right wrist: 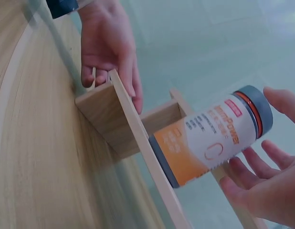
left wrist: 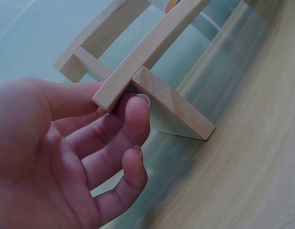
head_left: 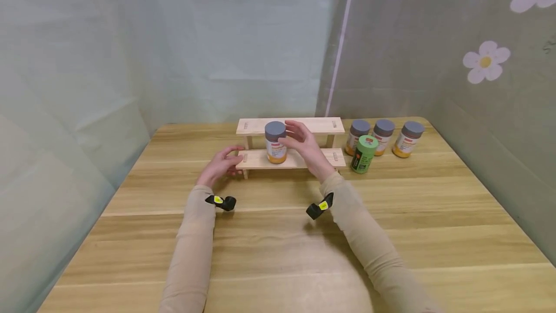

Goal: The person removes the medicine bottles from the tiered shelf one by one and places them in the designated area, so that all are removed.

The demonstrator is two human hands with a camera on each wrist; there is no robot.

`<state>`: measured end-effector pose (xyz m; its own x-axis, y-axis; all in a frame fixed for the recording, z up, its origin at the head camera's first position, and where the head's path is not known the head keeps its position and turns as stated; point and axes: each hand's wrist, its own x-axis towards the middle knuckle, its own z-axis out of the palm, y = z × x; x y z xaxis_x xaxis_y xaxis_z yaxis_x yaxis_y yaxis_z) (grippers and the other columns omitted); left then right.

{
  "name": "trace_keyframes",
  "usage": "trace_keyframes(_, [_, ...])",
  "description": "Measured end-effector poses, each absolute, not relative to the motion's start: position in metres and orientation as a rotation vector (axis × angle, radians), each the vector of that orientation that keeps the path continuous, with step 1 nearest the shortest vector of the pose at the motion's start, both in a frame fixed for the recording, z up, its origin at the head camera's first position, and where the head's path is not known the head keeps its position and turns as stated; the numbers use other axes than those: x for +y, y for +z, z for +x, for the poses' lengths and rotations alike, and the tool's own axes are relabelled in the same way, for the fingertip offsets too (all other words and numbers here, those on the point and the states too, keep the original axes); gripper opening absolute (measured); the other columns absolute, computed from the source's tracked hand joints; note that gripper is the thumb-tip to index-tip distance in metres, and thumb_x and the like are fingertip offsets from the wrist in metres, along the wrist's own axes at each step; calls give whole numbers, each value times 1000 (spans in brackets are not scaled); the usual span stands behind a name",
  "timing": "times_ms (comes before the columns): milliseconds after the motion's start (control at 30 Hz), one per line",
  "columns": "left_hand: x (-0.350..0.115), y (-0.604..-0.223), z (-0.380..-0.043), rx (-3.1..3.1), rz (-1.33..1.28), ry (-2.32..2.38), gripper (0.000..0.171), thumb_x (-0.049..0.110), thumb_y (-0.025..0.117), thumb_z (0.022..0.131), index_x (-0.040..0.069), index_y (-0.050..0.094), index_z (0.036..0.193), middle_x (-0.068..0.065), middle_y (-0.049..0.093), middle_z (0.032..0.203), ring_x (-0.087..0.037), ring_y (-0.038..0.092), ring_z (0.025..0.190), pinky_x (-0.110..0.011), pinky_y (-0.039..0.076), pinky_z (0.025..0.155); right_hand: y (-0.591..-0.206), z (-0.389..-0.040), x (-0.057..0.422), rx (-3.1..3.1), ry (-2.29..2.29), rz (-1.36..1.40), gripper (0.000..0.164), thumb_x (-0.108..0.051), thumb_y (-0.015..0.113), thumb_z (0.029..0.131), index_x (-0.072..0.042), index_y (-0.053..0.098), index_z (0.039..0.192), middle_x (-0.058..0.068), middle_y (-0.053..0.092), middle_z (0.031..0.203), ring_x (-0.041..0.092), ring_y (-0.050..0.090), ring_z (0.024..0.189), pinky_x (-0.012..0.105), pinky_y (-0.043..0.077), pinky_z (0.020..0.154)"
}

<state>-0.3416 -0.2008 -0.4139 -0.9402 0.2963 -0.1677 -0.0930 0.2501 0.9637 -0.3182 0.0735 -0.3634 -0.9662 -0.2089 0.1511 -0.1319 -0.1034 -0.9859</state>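
Note:
A two-tier wooden rack (head_left: pixel 290 125) stands at the back of the table. A supplement jar (head_left: pixel 275 144) with a grey lid and an orange-and-white label stands upright on its lower board (head_left: pixel 256 160). My left hand (head_left: pixel 220 164) grips the left end of that board; in the left wrist view its curled fingers (left wrist: pixel 137 117) lie under the board end. My right hand (head_left: pixel 309 152) is at the jar's right side. In the right wrist view, its thumb and fingers (right wrist: pixel 236 191) are spread loosely about the jar (right wrist: pixel 200 136), with a gap at the lid.
To the right of the rack stand three similar grey-lidded jars (head_left: pixel 408 140) and a green jar (head_left: pixel 365 154) in front of them. Pale curtains (head_left: pixel 260 37) hang close behind the table (head_left: pixel 269 255) and along both sides.

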Motion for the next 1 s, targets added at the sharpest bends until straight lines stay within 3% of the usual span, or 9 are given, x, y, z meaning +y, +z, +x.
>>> trace_keyframes(267, [-201, -414, -341, 2218, 192, 1738, 51, 22, 54, 100, 9, 37, 146, 12, 65, 81, -5, 64, 63, -21, 49, 59, -366, -320, 65, 2150, -2201, -388, 59, -9, 70, 88, -16, 44, 141, 12, 49, 143, 28, 45, 135, 45, 35, 113])
trace_keyframes(1000, [-201, -412, -341, 2203, 180, 1740, 53, 23, 53, 100, 9, 35, 148, 12, 66, 82, -6, 64, 64, -22, 50, 60, -371, -322, 64, 2394, -2034, -402, 57, -19, 72, 88, -13, 47, 138, 11, 51, 138, 28, 47, 131, 43, 38, 111])
